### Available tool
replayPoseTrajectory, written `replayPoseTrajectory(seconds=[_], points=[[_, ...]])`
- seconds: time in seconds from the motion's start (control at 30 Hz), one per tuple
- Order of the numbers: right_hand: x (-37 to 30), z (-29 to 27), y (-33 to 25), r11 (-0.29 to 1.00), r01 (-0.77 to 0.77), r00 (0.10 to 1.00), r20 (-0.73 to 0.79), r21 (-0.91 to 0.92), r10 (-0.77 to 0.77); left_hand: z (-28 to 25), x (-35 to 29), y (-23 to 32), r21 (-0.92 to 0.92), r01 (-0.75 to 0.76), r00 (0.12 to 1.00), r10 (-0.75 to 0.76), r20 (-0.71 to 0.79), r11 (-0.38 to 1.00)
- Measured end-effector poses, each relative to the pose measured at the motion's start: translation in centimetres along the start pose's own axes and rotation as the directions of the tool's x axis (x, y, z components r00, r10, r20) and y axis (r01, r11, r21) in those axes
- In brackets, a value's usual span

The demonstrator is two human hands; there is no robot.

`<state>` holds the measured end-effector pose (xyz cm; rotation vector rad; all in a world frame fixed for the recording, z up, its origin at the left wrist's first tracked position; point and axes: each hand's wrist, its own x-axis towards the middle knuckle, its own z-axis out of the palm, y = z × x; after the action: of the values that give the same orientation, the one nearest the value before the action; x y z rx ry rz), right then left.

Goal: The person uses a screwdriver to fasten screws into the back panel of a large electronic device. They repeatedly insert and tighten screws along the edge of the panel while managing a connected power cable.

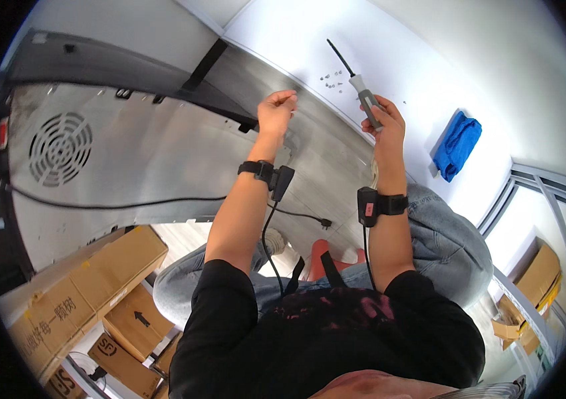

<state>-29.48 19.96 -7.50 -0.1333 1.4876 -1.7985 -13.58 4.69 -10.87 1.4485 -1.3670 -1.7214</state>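
Note:
My right hand [388, 121] is closed around the grey handle of a screwdriver [367, 100]. Its dark shaft points up and to the left, over a white tabletop [423, 73]. Close to the shaft, several small screws [331, 80] lie loose on that top. My left hand [277, 113] is raised to the left of the table edge, its fingers pinched together. Whatever they hold, if anything, is too small to make out. Beside this hand stands a large metal-panelled appliance [143, 146] with a round slotted vent [61, 149].
A folded blue cloth [457, 146] lies on the tabletop at right. The appliance's black power cord [183, 200] runs toward my legs, its plug [325, 223] near the floor. Cardboard boxes [97, 279] are stacked at lower left; an opened carton [536, 282] sits beyond a metal frame at right.

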Motion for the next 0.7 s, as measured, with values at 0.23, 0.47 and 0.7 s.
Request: replayPoseTrajectory(seconds=[0.23,0.47,0.7], points=[[2.9,-1.9,2.5,0.995,-0.047,0.987,-0.147,0.087,0.06,5.2,7.4,-4.7,0.447,-0.202,0.973,0.23,-0.007,0.871],[4.1,-0.9,3.0,0.993,-0.05,0.983,-0.173,0.105,0.068,6.4,10.6,-6.1,0.617,-0.399,0.896,0.432,0.104,0.679],[4.5,0.1,3.2,0.994,-0.031,0.993,-0.109,0.102,0.042,6.1,11.4,-6.0,0.51,-0.341,0.93,0.364,0.059,0.789]])
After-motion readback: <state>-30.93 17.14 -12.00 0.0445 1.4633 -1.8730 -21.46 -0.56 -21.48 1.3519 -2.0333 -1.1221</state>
